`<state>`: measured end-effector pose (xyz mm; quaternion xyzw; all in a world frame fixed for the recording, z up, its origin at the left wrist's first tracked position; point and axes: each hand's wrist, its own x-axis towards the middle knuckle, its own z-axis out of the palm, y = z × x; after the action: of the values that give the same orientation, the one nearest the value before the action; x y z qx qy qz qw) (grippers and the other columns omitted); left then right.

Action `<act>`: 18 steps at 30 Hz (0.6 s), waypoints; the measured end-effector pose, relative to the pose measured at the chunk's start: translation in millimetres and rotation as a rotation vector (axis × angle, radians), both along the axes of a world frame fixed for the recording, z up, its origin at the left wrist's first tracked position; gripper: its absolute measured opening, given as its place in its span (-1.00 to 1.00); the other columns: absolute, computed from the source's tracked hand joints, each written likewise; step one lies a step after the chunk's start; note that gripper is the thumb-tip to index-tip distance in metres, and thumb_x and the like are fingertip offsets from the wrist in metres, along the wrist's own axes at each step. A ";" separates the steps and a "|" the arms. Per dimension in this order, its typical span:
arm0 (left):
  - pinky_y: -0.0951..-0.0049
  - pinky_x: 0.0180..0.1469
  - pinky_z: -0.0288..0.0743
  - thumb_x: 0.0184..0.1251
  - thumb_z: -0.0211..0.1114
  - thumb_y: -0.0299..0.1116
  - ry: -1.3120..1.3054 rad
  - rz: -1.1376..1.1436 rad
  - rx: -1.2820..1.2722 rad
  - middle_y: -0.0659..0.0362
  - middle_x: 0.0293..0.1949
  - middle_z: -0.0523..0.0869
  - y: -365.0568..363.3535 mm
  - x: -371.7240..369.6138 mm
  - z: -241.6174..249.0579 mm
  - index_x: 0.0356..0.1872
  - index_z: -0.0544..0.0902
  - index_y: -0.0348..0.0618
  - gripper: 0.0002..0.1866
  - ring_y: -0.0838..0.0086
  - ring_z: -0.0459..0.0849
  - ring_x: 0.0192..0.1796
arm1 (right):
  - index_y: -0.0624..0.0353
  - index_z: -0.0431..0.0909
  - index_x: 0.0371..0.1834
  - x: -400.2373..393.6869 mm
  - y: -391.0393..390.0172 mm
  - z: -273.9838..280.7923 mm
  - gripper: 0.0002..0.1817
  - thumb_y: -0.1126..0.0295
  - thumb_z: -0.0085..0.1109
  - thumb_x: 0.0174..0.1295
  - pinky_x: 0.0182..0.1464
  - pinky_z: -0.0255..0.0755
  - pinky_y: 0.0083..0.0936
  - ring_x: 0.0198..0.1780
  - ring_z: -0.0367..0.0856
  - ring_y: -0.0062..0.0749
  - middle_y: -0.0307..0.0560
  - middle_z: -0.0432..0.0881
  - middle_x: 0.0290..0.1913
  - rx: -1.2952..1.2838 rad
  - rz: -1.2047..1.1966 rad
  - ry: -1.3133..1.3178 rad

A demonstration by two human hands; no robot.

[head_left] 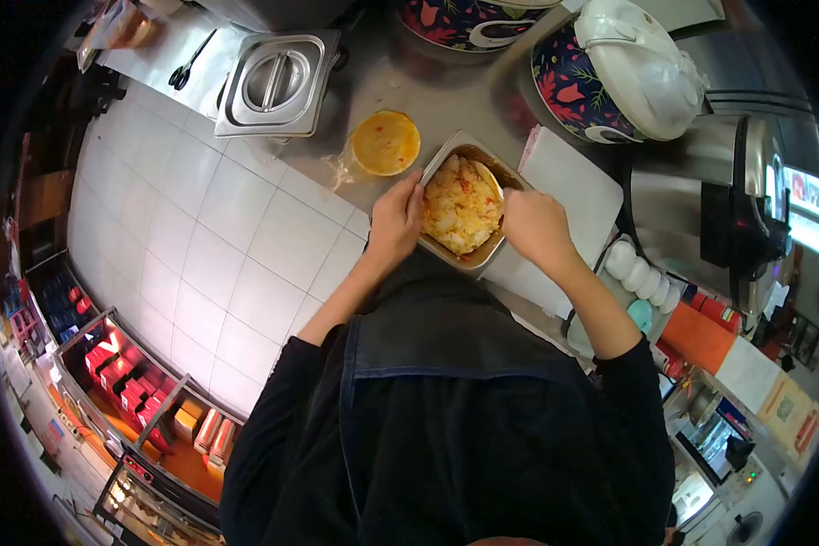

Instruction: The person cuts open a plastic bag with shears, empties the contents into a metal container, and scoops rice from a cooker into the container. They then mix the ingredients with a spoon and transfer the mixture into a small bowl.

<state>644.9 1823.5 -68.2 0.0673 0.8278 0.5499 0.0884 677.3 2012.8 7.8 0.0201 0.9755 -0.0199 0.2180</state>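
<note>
In front of my body stands a deep rectangular metal pan (462,141) filled with yellow rice mixed with red and white bits (464,205). My left hand (396,218) grips the pan's left rim, its thumb along the edge. Over the opposite side, my right hand (535,227) is closed around a pale, curved-edged utensil (491,179) that dips into the rice; its handle is hidden by the fingers. Just left of the pan sits a round tub (385,143) with a yellow, smeared top, and crumpled clear plastic (341,170) beside it.
A lidded steel container (278,84) and black scissors (189,64) lie to the left on the counter. Patterned rice cookers (591,82) stand at the back, with a large steel cooker (692,191) at right. A white board (573,177) lies beside the pan.
</note>
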 end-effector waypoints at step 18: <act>0.52 -0.06 0.43 0.30 0.10 -0.31 -0.083 -0.752 0.109 0.13 -0.21 0.69 16.9 -119.2 -11.8 -0.07 0.60 -0.23 -0.71 0.51 0.61 -0.19 | 0.06 0.53 -0.37 -65.6 48.2 -31.8 -0.81 0.21 0.03 0.16 -0.47 0.43 -0.27 -0.56 0.56 -0.16 -0.11 0.53 -0.61 -0.290 0.712 0.170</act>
<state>525.7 1840.4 -80.0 0.3485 0.7106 0.5246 0.3136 611.7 2061.0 -24.0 -0.3522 0.9232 -0.0821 0.1302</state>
